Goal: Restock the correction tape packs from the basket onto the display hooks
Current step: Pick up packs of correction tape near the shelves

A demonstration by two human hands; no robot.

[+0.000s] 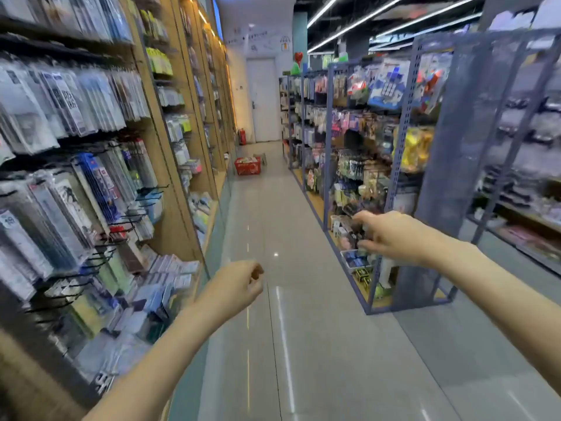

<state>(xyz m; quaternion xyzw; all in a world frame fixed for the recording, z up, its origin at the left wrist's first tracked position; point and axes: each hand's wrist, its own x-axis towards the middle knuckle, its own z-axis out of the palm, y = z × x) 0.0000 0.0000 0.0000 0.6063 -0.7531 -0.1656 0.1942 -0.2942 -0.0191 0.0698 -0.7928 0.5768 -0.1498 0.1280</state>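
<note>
Red basket [247, 166] on floor, far down aisle, beside wall display hooks [127, 221]; holds packs, type not legible. Both hands empty, well short of basket. L hand [235, 288] fingers loosely curled, nr hooks. R hand [384, 235] fingers loosely bent, in front of blue shelving [397, 165]. Frame motion-blurred.

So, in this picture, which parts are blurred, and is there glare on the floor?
Head view: the hanging packs on the left wall and the blue rack on the right are smeared by motion blur; the red basket far down the aisle is sharper; ceiling lights leave bright streaks on the glossy floor; straight shelf edges bow from the wide lens.
</note>
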